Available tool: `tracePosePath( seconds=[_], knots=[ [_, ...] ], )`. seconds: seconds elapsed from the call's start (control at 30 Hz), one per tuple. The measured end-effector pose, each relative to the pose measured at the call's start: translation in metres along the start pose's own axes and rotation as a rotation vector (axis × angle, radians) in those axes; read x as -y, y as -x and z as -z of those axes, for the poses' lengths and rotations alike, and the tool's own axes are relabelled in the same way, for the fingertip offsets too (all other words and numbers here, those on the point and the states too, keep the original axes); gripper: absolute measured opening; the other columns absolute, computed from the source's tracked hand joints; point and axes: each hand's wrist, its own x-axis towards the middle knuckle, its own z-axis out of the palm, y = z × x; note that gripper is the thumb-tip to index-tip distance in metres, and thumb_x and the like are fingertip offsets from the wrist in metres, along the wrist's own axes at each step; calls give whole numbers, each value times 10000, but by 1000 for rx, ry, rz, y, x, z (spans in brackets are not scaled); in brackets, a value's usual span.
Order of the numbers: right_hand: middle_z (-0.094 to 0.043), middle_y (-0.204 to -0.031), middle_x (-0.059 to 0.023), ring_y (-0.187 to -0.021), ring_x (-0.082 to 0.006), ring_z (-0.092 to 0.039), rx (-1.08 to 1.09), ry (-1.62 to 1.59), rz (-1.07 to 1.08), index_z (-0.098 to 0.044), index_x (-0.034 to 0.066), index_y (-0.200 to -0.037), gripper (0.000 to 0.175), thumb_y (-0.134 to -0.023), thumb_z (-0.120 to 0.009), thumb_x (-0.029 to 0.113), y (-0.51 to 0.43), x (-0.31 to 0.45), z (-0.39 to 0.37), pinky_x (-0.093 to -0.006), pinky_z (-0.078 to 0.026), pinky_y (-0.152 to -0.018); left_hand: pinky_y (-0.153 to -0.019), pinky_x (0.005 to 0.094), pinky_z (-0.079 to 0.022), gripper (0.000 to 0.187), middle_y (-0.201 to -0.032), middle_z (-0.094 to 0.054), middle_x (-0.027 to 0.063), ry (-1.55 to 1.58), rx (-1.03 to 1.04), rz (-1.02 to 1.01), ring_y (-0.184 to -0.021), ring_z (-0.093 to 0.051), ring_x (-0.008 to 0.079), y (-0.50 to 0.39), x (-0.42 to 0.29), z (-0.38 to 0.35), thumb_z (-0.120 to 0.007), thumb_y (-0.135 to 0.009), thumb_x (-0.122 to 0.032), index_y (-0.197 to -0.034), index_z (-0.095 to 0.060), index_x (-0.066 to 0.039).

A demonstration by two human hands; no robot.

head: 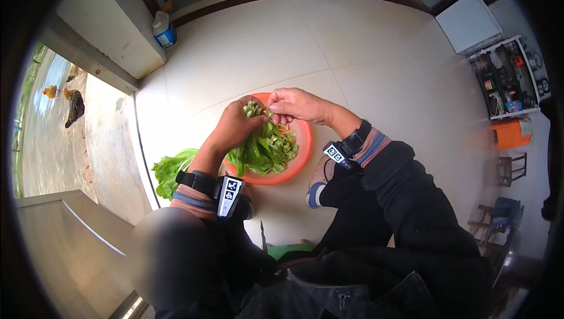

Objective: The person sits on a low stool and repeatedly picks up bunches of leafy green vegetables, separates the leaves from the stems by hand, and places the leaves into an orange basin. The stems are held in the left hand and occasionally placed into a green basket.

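Note:
My left hand (238, 125) is closed around a bunch of leafy greens (252, 110), its pale stem ends pointing up and its leaves hanging down. Close against it, my right hand (296, 105) pinches thumb and fingers together at a small yellowish bit beside the stems. Its fingertips are partly hidden. Under both hands, an orange-red plastic basin (305, 153) stands on the floor. Loose leaves and trimmings (283, 149) lie inside it. More leafy greens (169, 173) rest on the floor left of the basin, partly behind my left forearm.
Pale tiles (264, 36) surround the basin, with my shoe (320, 175) at its lower right. A blue-and-white jug (164, 30) stands by the wall. Outside the doorway are chickens (75, 106). Along the right side are a tool-filled drawer (504, 78) and wooden chairs (498, 217).

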Motion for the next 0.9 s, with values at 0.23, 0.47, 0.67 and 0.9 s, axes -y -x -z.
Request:
tracePosePath(
  seconds=[0.23, 0.47, 0.67, 0.9],
  knots=[
    [-633, -978, -42, -916, -107, -598, -64, 103, 108, -584, 23, -1109, 218, -934, -649, 136, 0, 3, -2, -257, -508, -826, -688, 239, -498, 150, -828, -637, 14, 181, 44, 38, -735, -584, 96, -1, 0, 3, -701, -899, -104, -996, -621, -21],
    [-650, -939, -38, -869, -117, -611, -156, 49, 209, -623, -6, -1019, 189, -883, -708, 93, -1, 3, -9, -265, -508, -822, -679, 234, -502, 135, -830, -636, 16, 215, 9, 45, -737, -596, 97, -1, 0, 6, -681, -894, -93, -993, -620, -24],
    [-657, -933, -44, -876, -120, -619, -174, 4, 191, -633, -7, -994, 155, -877, -701, 69, -1, 7, -10, -272, -516, -813, -689, 257, -515, 122, -820, -658, 35, 398, 28, 108, -729, -612, 116, 1, -3, 6, -697, -878, -87, -952, -640, -9],
    [-666, -896, -38, -845, -109, -623, -176, 78, 175, -646, -4, -965, 156, -846, -704, 77, -2, 8, -9, -262, -517, -793, -704, 271, -530, 189, -841, -681, 58, 343, 70, 67, -739, -634, 130, 1, -7, 5, -747, -866, -132, -964, -657, 3]
  ],
)
